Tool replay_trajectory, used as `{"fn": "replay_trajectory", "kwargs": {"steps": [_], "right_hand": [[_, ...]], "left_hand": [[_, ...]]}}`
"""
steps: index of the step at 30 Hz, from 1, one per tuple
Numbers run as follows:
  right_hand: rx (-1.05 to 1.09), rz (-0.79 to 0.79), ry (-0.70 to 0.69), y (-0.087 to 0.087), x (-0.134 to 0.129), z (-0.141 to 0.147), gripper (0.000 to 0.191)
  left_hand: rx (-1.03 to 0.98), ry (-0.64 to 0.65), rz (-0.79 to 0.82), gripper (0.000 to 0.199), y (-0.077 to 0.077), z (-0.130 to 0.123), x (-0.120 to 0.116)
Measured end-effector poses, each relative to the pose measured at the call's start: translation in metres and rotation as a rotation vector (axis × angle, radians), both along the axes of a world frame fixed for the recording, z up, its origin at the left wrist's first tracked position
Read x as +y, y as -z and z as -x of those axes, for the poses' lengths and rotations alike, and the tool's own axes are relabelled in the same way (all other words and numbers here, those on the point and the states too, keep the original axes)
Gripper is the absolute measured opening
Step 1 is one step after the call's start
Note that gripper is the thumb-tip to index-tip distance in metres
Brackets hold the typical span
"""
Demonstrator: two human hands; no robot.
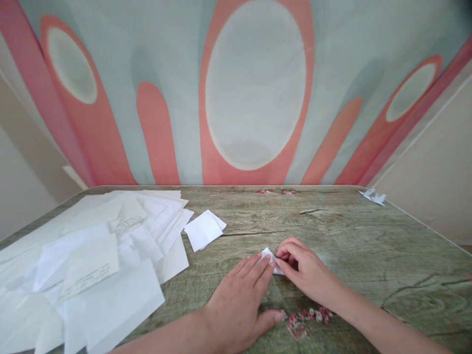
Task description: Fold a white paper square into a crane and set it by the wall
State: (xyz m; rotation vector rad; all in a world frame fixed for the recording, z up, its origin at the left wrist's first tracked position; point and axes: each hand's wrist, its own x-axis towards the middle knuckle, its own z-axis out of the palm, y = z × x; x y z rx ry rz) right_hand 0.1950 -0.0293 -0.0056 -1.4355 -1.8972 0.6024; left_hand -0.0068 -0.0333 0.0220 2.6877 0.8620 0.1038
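A small piece of folded white paper point(267, 252) lies on the wood-grain table in front of me, mostly covered by fingers. My left hand point(239, 301) rests flat across its left part, fingers stretched out and pressing it down, with the thumb spread towards the table's near side. At the paper's right edge, my right hand point(305, 268) pinches with thumb and forefinger, its other fingers curled in. The exact folds are hidden beneath the fingers.
A large loose heap of white paper sheets point(121, 300), some with writing, covers the left side of the table point(346, 231). Small square papers point(202, 231) sit beyond my left hand. White paper pieces point(372, 196) lie at the far right corner. A patterned backdrop point(254, 88) stands behind.
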Motion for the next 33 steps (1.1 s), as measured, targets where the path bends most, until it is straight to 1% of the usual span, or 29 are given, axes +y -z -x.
{"fn": "replay_trajectory", "kwargs": {"steps": [3, 8, 13, 21, 29, 33], "right_hand": [[-0.011, 0.009, -0.008, 0.0, 0.0, -0.001, 0.006], [-0.063, 0.023, -0.052, -0.001, 0.001, -0.001, 0.021], [-0.097, 0.001, -0.084, 0.001, 0.002, 0.0, 0.028], [-0.144, -0.027, -0.093, 0.005, 0.002, 0.0, 0.028], [-0.181, -0.081, -0.116, 0.008, 0.002, 0.001, 0.03], [-0.208, -0.085, -0.131, 0.005, 0.002, 0.001, 0.028]], "left_hand": [[0.014, -0.011, 0.005, 0.069, -0.001, -0.001, -0.001], [0.038, -0.019, 0.013, 0.068, -0.002, -0.002, -0.001], [0.033, -0.018, 0.023, 0.068, -0.001, -0.002, -0.001], [-0.022, -0.03, 0.015, 0.068, 0.007, 0.001, -0.002], [0.013, -0.03, 0.008, 0.068, 0.002, -0.001, -0.002], [-0.016, -0.026, -0.006, 0.067, 0.005, 0.0, -0.002]]}}
